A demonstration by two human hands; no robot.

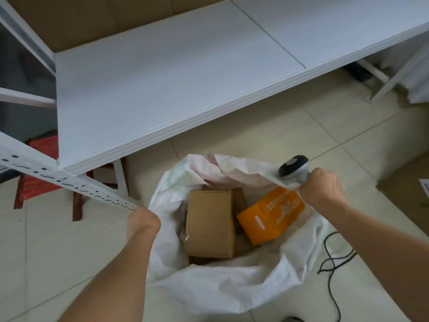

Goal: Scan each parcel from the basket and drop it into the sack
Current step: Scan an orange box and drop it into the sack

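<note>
At six o'clock on the floor, my right hand [321,189] grips the scanner [293,168] and sack [232,282] rim; left hand [142,220] grip hidden; brown box [209,224], orange box [271,217] inside.

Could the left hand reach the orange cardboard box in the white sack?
Probably yes: the white woven sack gapes open, and nothing covers the orange cardboard box. The left hand is at the rim.

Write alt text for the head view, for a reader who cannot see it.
Two hands hold open a white sack on a tiled floor: the right hand grips its rim together with a scanner, the left hand is at the opposite rim. Inside lie a brown box and an orange box; a white shelf stands behind.
</note>
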